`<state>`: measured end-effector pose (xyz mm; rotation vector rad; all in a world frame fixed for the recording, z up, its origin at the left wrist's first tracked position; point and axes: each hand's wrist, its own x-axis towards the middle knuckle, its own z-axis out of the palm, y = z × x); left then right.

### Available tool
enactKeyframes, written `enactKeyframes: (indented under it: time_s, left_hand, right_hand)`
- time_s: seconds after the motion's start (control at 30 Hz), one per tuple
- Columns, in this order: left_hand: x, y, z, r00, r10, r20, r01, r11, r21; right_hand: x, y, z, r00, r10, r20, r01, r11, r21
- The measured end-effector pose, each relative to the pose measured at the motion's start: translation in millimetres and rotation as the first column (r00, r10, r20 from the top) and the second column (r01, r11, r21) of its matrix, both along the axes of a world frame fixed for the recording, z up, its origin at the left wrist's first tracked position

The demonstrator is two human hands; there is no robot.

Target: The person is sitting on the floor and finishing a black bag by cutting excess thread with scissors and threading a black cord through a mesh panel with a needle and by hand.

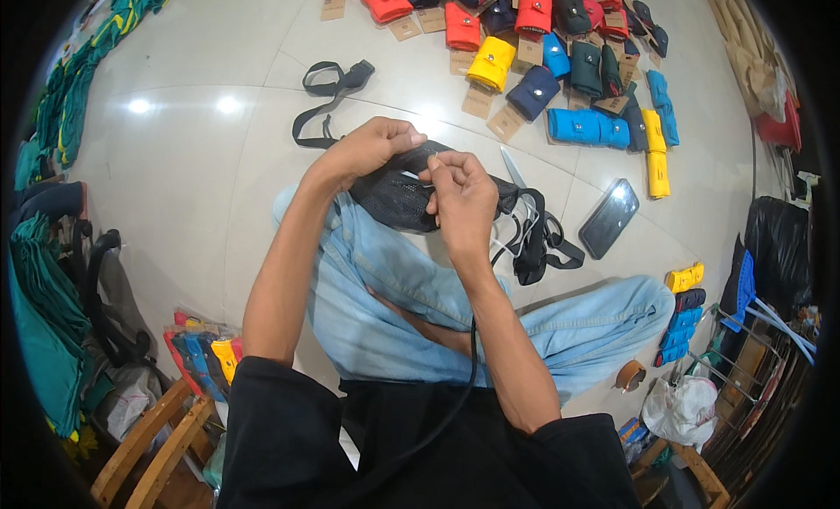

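A black mesh waist bag (398, 200) lies over my bent leg, its strap with a buckle (357, 75) stretched out on the floor beyond it. My left hand (374, 148) is closed on the bag's far edge. Close beside it, my right hand (464, 189) pinches thumb and finger together over the bag; a tiny pale thing shows at the fingertips, too small to name. To the right of the bag, a white cable (525, 218) lies tangled with more black strap (530, 262). A pointed metal blade (510, 166), perhaps of scissors, sticks out just past my right hand.
A dark phone (610, 218) rests on the tiled floor at right. Several rolled pouches, such as a yellow pouch (491, 64), spread across the far side with cardboard tags. A tape roll (630, 376) and a white plastic bag (681, 411) are near right; wooden legs (153, 443) stand near left.
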<state>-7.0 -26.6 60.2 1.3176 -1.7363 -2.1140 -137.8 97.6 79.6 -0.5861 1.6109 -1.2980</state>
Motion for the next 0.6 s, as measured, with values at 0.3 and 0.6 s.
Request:
enactKeyframes:
  time_s: [0.3, 0.6]
  left_hand:
    - [0.2, 4.8, 6.0, 0.997, 0.075, -0.020, -0.076, 0.995, -0.062]
    - [2.7, 6.6, 2.5, 0.995, 0.085, -0.045, -0.089, 0.991, -0.100]
  right_hand:
    - [0.4, -4.3, 1.9, 1.000, -0.009, -0.004, 0.009, 0.996, 0.093]
    - [2.1, -4.3, 0.6, 0.999, -0.048, 0.002, 0.048, 0.994, 0.094]
